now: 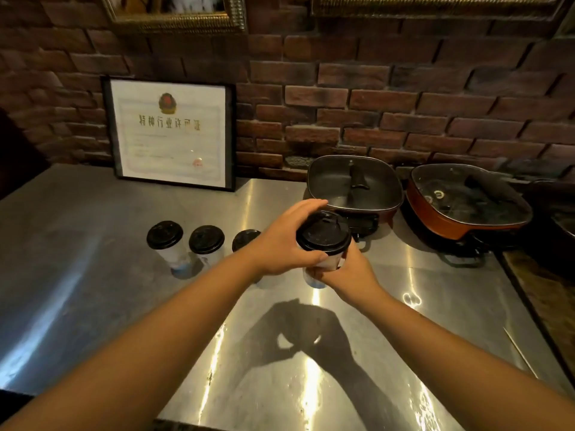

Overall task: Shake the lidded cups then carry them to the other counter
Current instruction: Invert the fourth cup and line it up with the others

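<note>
While both hands hold one lidded cup just above the worktop, left grip wraps its rim and right grip clasps the body, so it looks like the shaking step. Next up, probably: three more cups waiting behind.

Both my bare forearms reach forward and meet at centre — my left hand curls its fingers over from the left, thumb low, while my right hand wraps in from below, both gripping the one lidded cup between them.
</note>
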